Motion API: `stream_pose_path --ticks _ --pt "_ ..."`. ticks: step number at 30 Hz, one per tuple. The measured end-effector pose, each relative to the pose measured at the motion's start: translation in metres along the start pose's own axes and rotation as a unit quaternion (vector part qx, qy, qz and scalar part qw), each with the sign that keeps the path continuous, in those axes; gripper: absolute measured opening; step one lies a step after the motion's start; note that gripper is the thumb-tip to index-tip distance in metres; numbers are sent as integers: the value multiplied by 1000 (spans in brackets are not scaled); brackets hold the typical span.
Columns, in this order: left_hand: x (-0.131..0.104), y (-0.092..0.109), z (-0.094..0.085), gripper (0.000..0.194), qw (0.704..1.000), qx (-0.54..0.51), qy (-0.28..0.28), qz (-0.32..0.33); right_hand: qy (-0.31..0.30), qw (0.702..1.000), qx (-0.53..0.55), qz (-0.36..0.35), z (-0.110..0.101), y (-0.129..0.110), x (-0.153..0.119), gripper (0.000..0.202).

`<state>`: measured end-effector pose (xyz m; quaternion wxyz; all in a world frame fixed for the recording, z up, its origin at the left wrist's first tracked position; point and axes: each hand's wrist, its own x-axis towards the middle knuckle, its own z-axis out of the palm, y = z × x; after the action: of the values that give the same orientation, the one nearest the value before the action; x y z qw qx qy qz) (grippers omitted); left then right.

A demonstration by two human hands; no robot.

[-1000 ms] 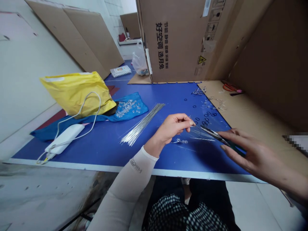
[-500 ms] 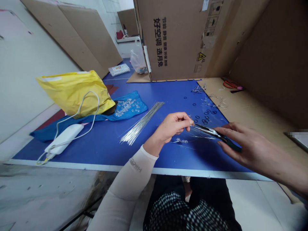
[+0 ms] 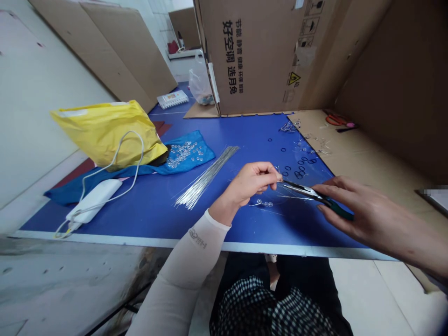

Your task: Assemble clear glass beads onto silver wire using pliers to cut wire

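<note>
Right of the wire bundle (image 3: 209, 178), pinching a tiny piece (image 3: 280, 180) in the left hand (image 3: 254, 182), with thumb and forefinger closed together; too small to make out. Farther right of the bundle, gripping green-handled pliers (image 3: 305, 189) in the right hand (image 3: 357, 200), with thumb and fingers bent around the handles; pointed left, right up to the left fingertips. Cannot tell whether biting on the piece. Right of the bundle, just under the left hand: short row of clear beads (image 3: 265, 203) on the blue tabletop (image 3: 147, 217). Also to its right, past the left hand: scattered black rings (image 3: 301, 169). Well right of and beyond it: red-handled scissors (image 3: 336, 120) on flat cardboard (image 3: 367, 154). Just left of it: loose clear beads (image 3: 182, 153) on blue cloth (image 3: 207, 150). Farther left: yellow bag (image 3: 112, 133), and nearer, white corded block (image 3: 94, 198). Beyond the bundle: printed cardboard box (image 3: 262, 60), standing.
</note>
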<state>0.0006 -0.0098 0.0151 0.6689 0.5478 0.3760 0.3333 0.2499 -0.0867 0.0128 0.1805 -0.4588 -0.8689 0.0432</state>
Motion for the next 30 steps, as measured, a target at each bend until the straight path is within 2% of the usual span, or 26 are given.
stream_pose_path --ticks 11,15,18,20,23,26,30 --pt "2 -2 -2 16 1000 -11 -3 0 -13 999 24 33 3 4 -6 38" --pt "4 -4 -5 16 999 -26 -19 -5 26 998 31 55 10 1 -10 32" --pt "4 -6 -6 14 999 -13 -34 -3 65 989 58 119 12 -6 -8 22" --pt "3 -8 -5 13 999 6 -45 1 96 976 94 173 10 -11 -3 13" --pt "1 -9 -3 15 997 36 -64 8 146 955 156 206 7 -16 13 16" --pt "1 -11 0 18 995 55 -82 9 160 939 247 179 10 -16 34 20" --pt "1 -12 2 21 994 67 -90 5 133 920 344 136 18 -14 58 19"
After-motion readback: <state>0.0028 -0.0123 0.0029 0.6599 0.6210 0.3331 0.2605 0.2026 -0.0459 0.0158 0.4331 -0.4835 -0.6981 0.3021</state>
